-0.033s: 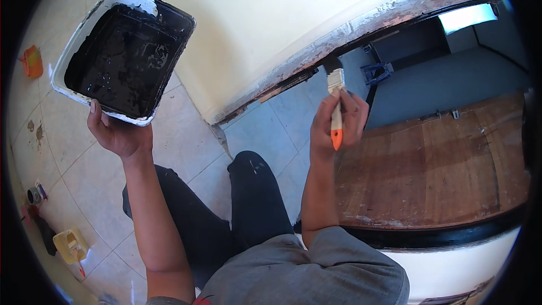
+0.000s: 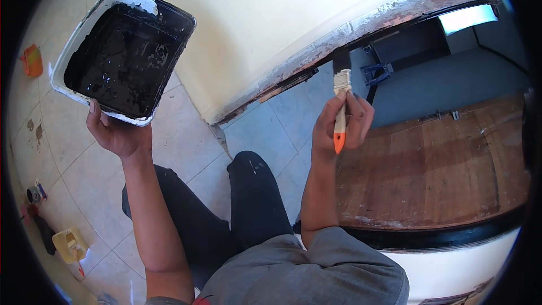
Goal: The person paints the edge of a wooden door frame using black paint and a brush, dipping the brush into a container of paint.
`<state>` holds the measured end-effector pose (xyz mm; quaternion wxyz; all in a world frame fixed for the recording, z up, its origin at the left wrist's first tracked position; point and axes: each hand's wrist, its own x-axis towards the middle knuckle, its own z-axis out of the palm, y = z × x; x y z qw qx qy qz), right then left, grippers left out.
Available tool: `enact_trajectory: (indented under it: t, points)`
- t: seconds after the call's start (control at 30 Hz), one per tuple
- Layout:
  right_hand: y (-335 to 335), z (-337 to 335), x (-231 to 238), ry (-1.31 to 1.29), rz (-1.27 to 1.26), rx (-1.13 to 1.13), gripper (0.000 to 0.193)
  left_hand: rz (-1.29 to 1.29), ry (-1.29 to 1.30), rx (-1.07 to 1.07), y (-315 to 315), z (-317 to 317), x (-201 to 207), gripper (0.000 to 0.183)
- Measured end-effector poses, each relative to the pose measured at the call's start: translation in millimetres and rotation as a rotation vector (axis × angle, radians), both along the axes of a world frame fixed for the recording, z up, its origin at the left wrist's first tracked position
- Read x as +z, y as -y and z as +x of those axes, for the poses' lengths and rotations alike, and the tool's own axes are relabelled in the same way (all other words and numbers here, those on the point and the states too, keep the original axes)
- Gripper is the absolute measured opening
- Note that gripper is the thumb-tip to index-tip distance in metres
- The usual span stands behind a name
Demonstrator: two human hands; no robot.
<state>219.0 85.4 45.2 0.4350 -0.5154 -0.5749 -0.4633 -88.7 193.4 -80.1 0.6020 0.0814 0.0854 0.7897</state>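
Observation:
My left hand (image 2: 121, 134) grips the near rim of a white square tub (image 2: 66, 70), its thumb over the edge. Black paint (image 2: 116, 59) coats the tub's inside. In my right hand (image 2: 343, 121) is a paintbrush (image 2: 342, 81) with a pale handle and an orange end, pinched between thumb and fingers. Its dark bristles point away from me and lie against the dark edge of the door frame (image 2: 372, 39); whether the tips press on it is hard to tell. The frame's face beside the wall is bare and patchy.
A brown wooden door (image 2: 435, 164) with a black edge stands at my right. Left on the tiled floor (image 2: 90, 164) are an orange container (image 2: 32, 61), a yellow cut container (image 2: 68, 254) with a brush in it, and a small grey can (image 2: 34, 195). A cream wall (image 2: 226, 28) rises ahead.
My right hand and the paintbrush have shifted slightly to the right along the frame. The tub in my left hand stays almost where it was.

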Motion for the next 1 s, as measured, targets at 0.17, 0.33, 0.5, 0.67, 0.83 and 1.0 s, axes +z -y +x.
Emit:
enact_trajectory:
  t: [0.17,0.33,0.5,0.67,0.83,1.0]
  points:
    - [-8.1,7.1,-42.2,0.068,-0.11,0.021,0.018,-0.005,0.016,-0.034,3.1,3.5,2.4,0.063]
    - [1.3,-3.2,-78.5,-0.068,-0.286,0.094,0.015,-0.032,0.034,-0.029,1.6,3.6,1.1,0.061]
    - [0.6,-5.6,-75.3,-0.131,-0.398,0.166,0.022,-0.01,-0.004,-0.023,-2.3,1.8,-0.5,0.061]
    - [-11.1,3.8,-15.0,-0.019,-0.242,0.088,0.022,-0.03,0.008,-0.017,-5.6,1.7,-3.5,0.06]
    - [-5.1,-7.8,-16.0,0.04,-0.048,0.032,0.021,-0.027,0.005,-0.009,-7.3,-2.0,-2.8,0.06]
    - [-5.3,3.4,-101.5,0.028,-0.226,-0.035,0.018,-0.061,0.036,-0.038,-10.0,3.8,-4.4,0.061]
